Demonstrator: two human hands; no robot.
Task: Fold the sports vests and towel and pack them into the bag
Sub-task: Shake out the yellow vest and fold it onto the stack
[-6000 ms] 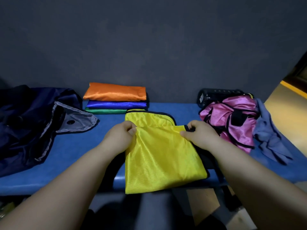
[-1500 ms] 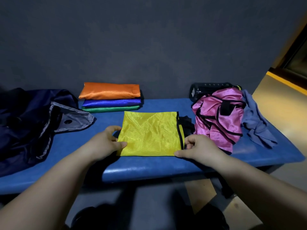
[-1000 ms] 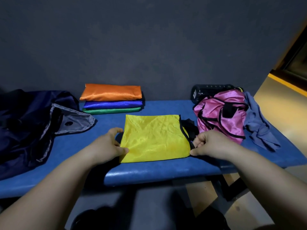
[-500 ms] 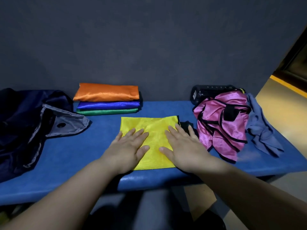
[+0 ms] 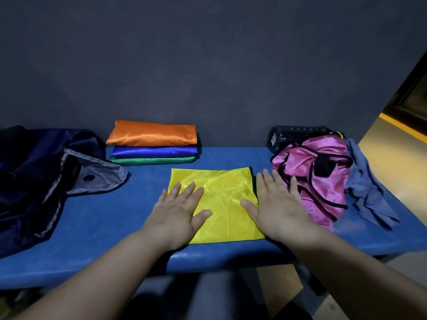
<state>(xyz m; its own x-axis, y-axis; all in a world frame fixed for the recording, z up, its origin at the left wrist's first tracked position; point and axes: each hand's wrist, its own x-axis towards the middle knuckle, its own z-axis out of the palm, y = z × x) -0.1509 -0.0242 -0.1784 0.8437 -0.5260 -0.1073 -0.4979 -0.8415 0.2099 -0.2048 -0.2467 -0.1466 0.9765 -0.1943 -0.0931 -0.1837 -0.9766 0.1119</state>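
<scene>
Cylinder (image 5: 297, 135) half hidden behind pink vest (image 5: 328, 188), bag (image 5: 32, 181) cut off left

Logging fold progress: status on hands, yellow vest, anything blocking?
Left hand, right hand press flat on folded yellow vest. Pink vest, towel unfolded, right side. Pink vest crowds right hand.
</scene>
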